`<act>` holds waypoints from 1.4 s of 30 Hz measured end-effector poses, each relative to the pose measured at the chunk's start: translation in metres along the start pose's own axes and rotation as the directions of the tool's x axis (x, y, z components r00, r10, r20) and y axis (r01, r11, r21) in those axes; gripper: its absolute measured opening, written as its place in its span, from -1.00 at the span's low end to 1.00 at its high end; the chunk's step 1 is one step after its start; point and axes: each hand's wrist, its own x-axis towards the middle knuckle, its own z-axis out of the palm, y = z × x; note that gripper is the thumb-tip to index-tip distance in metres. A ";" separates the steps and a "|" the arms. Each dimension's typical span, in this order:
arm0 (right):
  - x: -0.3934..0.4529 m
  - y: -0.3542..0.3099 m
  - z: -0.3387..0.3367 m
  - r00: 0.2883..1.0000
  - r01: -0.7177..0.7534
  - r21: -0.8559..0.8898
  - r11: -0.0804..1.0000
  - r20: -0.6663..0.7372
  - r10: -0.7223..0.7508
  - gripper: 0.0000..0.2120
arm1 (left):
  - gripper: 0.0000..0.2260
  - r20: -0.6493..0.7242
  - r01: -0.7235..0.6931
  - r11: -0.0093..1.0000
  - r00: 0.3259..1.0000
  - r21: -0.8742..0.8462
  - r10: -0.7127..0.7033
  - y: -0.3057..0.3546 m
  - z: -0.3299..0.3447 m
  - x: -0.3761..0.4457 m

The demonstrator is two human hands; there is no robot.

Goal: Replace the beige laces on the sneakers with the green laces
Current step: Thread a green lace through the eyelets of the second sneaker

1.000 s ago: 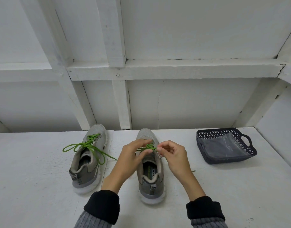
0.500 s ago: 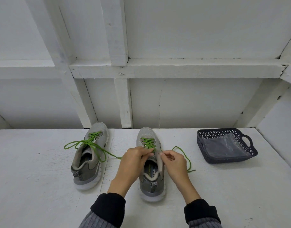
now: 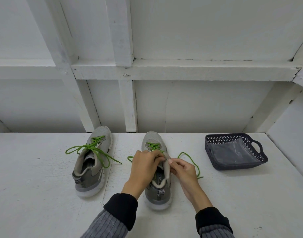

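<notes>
Now both hands on right sneaker (image 3: 157, 191) (toe away): left hand (image 3: 143, 166), right hand (image 3: 183, 170) pinching green lace (image 3: 192, 162).

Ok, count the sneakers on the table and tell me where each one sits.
2. One sneaker sits left of the hands, green laces loose. The other sneaker sits in the middle, held at its collar by the left hand and right hand. None seems hidden.
</notes>
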 end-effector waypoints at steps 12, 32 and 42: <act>-0.002 -0.001 0.003 0.999 0.041 -0.007 0.999 0.012 -0.041 -0.87 | -0.89 -0.021 -0.068 0.994 0.997 0.087 0.070 -0.006 0.002 -0.001; 0.004 -0.016 0.011 0.994 0.059 0.119 0.991 -0.104 -0.047 -0.82 | -0.71 -0.112 0.243 0.952 0.957 -0.188 -0.267 -0.019 0.007 -0.017; -0.018 -0.025 -0.026 0.974 0.224 -0.811 0.540 0.163 -0.159 -0.84 | -0.78 -0.157 0.450 0.848 0.850 -0.281 -0.503 -0.017 0.008 -0.045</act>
